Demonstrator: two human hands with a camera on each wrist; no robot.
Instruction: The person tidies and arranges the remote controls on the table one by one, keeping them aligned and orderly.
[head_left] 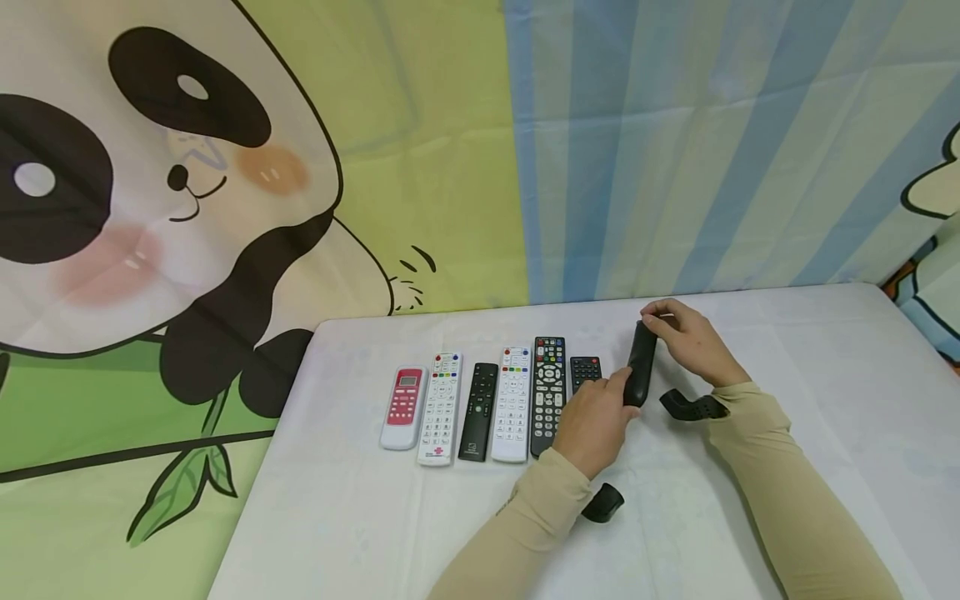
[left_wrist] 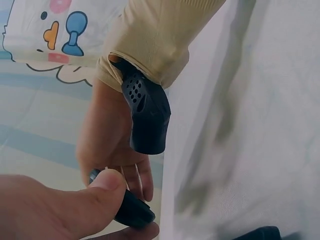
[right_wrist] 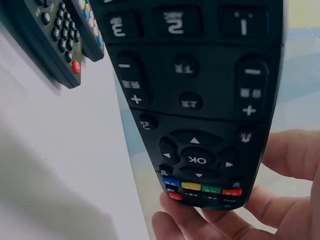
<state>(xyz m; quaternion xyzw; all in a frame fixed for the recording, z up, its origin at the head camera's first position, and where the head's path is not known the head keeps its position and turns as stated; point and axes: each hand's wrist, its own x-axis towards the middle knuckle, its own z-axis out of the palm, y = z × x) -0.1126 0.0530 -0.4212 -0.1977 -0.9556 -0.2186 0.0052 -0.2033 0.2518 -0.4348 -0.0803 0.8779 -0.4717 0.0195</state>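
A black remote control (head_left: 641,363) is held up off the table by both hands, tilted on its long edge. My left hand (head_left: 597,421) grips its near end, the thumb lying along it in the left wrist view. At the far end my right hand (head_left: 693,340) holds it between thumb and fingers. The right wrist view shows the button face of this remote (right_wrist: 197,115), with an OK pad and coloured keys. Left of the hands, several remotes stand in a row, including a small black one (head_left: 585,368) partly hidden by my left hand.
The row also has a tall black remote (head_left: 549,392), a white one (head_left: 512,404), a slim black one (head_left: 478,412), another white one (head_left: 440,408) and a red-and-white one (head_left: 404,408). All lie on a white-covered table (head_left: 337,517) before a printed panda curtain (head_left: 450,167).
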